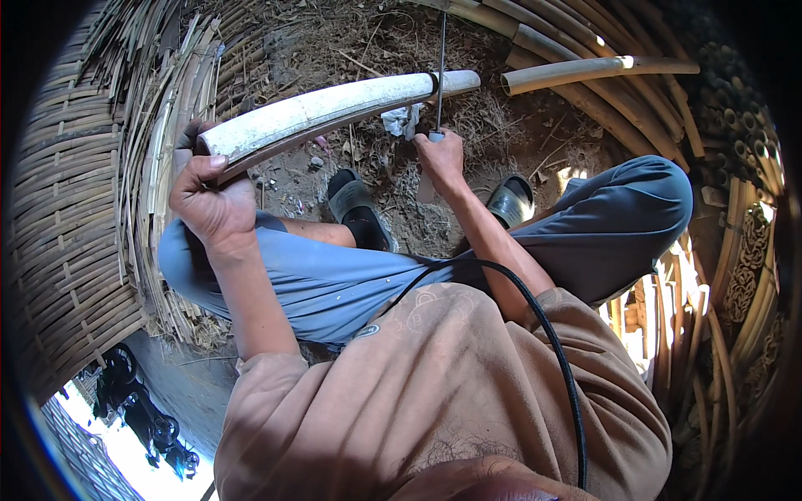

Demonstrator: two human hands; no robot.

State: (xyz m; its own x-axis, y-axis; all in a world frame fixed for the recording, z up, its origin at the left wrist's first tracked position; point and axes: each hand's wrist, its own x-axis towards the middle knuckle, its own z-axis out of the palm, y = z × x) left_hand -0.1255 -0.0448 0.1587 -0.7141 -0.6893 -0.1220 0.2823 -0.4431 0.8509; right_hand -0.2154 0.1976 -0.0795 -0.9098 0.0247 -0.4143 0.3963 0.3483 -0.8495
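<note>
My left hand (215, 196) is closed round the near-left end of a thick, pale bamboo length (326, 108), thumb on top. It slants up to the right in front of my knees, with a dark ring near its far end. My right hand (440, 159) grips the handle of a long, thin-bladed tool (441, 63). The blade stands nearly edge-on and crosses the bamboo at the dark ring. Whether it is a saw or a knife I cannot tell. A pale handle part shows below my fist.
Woven bamboo panels (67, 217) and loose strips (171, 125) line the left. Bamboo poles (601, 75) lie at the upper right, with stacked bamboo ends (743, 125) beyond. A crumpled white scrap (401, 121) lies on the littered dirt. A black cable (543, 313) crosses my shirt.
</note>
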